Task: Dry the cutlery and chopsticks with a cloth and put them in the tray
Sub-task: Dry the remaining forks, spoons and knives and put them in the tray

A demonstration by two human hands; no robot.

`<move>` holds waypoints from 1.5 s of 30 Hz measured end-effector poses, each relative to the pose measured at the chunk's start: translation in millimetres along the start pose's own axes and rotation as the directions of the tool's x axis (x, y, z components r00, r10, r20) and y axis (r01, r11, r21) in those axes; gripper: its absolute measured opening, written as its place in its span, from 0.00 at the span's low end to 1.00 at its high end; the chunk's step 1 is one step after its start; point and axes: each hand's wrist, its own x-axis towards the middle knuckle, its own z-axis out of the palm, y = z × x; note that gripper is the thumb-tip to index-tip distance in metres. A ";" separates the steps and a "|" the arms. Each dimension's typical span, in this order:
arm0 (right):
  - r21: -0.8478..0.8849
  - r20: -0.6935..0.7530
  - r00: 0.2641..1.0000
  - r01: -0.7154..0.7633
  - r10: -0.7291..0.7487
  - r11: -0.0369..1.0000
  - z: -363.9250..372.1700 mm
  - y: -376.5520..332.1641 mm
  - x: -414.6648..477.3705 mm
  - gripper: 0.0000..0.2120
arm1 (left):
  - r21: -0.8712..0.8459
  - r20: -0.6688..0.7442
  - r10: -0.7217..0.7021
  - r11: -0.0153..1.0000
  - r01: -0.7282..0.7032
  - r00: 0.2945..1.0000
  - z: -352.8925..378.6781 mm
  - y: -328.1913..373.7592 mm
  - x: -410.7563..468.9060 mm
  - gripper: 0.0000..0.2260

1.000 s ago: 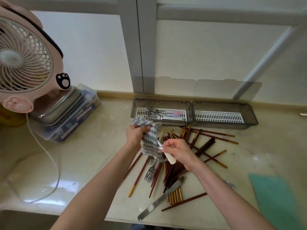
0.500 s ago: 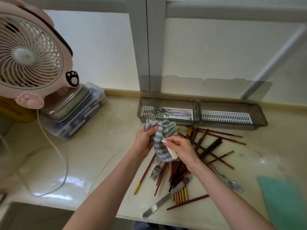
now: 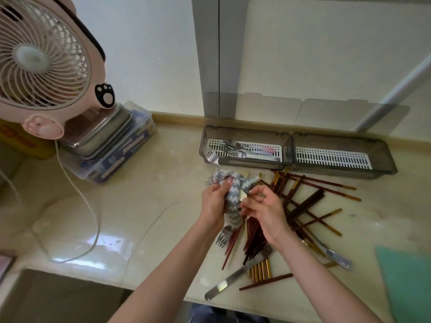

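Note:
My left hand (image 3: 213, 203) grips a grey-and-white knitted cloth (image 3: 233, 190) wrapped round a white-handled spoon. The spoon's metal bowl (image 3: 213, 158) pokes out beyond the cloth, just over the tray's near-left corner. My right hand (image 3: 263, 210) pinches the white handle end (image 3: 243, 195). The grey two-part tray (image 3: 291, 138) lies by the wall; several pieces of cutlery (image 3: 247, 150) lie in its left half, the right half (image 3: 333, 158) holds nothing. Brown and gold chopsticks (image 3: 303, 203), forks (image 3: 224, 236) and a knife (image 3: 233, 276) lie on the counter under my hands.
A pink fan (image 3: 44, 61) stands at the left on stacked metal trays (image 3: 100, 134) and a plastic box; its white cord (image 3: 91, 210) loops across the counter. A green cloth (image 3: 408, 280) lies at the right. The counter's front edge (image 3: 70, 273) runs below.
The spoon has slid further through the cloth, so its bowl now sticks out on the far side. My right hand has moved up with the handle's end.

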 end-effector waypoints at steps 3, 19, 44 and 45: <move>-0.143 -0.144 0.989 -0.041 0.020 0.989 -1.7 1.9 5.2 0.06 | 0.084 0.070 0.021 0.996 -0.027 0.997 -2.0 -12.2 -13.3 0.04; -0.406 -0.047 0.980 0.158 -0.193 0.900 11.8 -42.9 56.0 0.03 | 0.574 0.220 -0.023 0.811 -0.110 0.975 -4.0 5.4 -5.5 0.08; -0.660 0.685 0.722 0.672 0.099 -0.335 -21.7 11.1 104.5 0.11 | -0.067 0.035 -0.053 0.996 0.056 0.998 -101.8 19.5 -12.3 0.11; -0.652 0.684 0.723 0.665 0.098 -0.364 -21.7 14.6 106.9 0.11 | -0.064 0.050 -0.069 0.995 0.072 0.996 -99.4 20.0 -12.5 0.11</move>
